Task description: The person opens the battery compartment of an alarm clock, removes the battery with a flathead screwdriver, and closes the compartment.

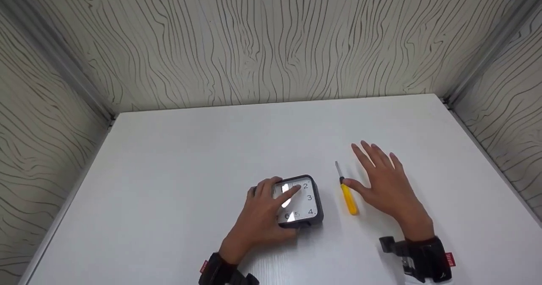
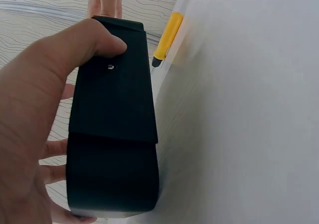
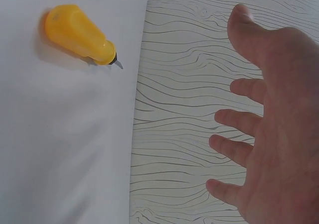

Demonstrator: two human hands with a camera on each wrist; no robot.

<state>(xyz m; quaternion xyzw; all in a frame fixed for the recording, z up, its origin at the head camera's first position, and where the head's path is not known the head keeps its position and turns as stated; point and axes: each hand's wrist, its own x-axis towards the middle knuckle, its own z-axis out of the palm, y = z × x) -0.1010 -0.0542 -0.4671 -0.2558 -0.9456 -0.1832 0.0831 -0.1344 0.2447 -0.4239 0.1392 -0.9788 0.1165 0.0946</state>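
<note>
A square clock (image 1: 312, 204) with a dark case and a white numbered face is face up at the table's front middle. My left hand (image 1: 259, 217) grips it, thumb on the lower side, other fingers at the far side and one across the face. In the left wrist view the clock's dark side (image 2: 112, 109) shows the thumb pressed on it. A screwdriver (image 1: 349, 199) with a yellow handle lies right of the clock, its shaft pointing away. Beside it, my right hand (image 1: 387, 187) is spread with nothing in it, its thumb near the handle's top; the right wrist view shows straight fingers.
The white table (image 1: 178, 170) spreads out around both hands. A wood-grain patterned panel (image 1: 271, 43) stands along its back edge, with similar panels at the left and right sides. Dark bands with small devices (image 1: 423, 257) sit on both wrists.
</note>
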